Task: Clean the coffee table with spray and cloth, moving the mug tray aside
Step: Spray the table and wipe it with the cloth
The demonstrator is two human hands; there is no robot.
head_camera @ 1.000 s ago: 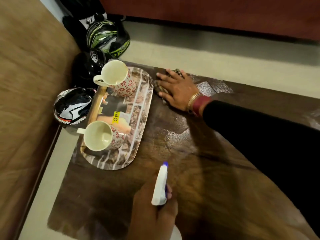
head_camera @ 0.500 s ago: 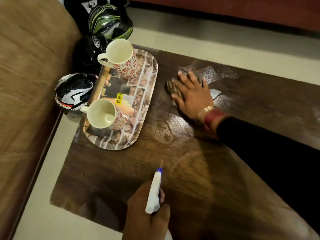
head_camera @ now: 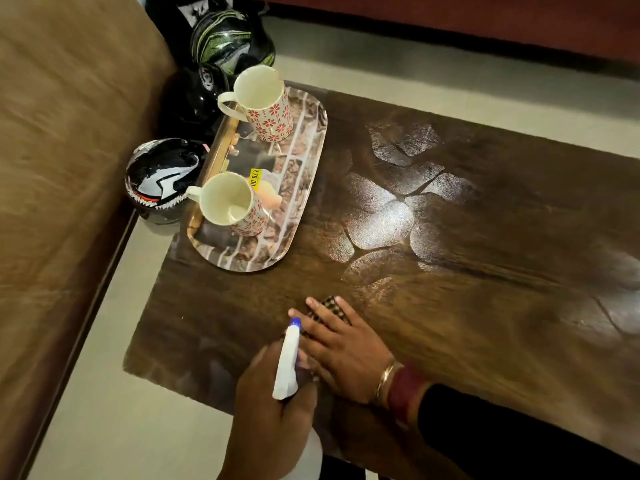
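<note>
1. Two hands work close together at the near edge of the dark wooden surface (head_camera: pixel 485 306): the right hand (head_camera: pixel 341 358) lies flat on a checked cloth (head_camera: pixel 329 308), fingers (head_camera: pixel 313 303) spread and pressing it down, with only the cloth's far end showing past the fingertips.
2. Just left of it, the left hand (head_camera: pixel 270 410) holds a white spray bottle (head_camera: pixel 287 365), fingers wrapped round its neck; the blue nozzle tip points away from the person and sits just over the right hand's fingers.
3. Right wrist carries a gold bangle (head_camera: pixel 384 381) and a red band, then a black sleeve (head_camera: pixel 519 441).
4. Mug tray (head_camera: pixel 301 188), oval with a brick-pattern print and a yellow price sticker, sits at the far-left corner of the surface, its long side running along the left edge.
5. One cream mug with red flowers (head_camera: pixel 263 102) stands upright at the tray's far end; a second matching mug (head_camera: pixel 230 204) stands at its near end, both handles pointing left.
6. Wet, shiny patches (head_camera: pixel 384 216) spread across the middle of the surface, right of the tray.
7. Off the left edge, three helmets rest on the floor: a black-and-white one (head_camera: pixel 159 178), a black one (head_camera: pixel 194 98) and a green-streaked one (head_camera: pixel 225 39), beside a brown sofa (head_camera: pixel 69 168).
</note>
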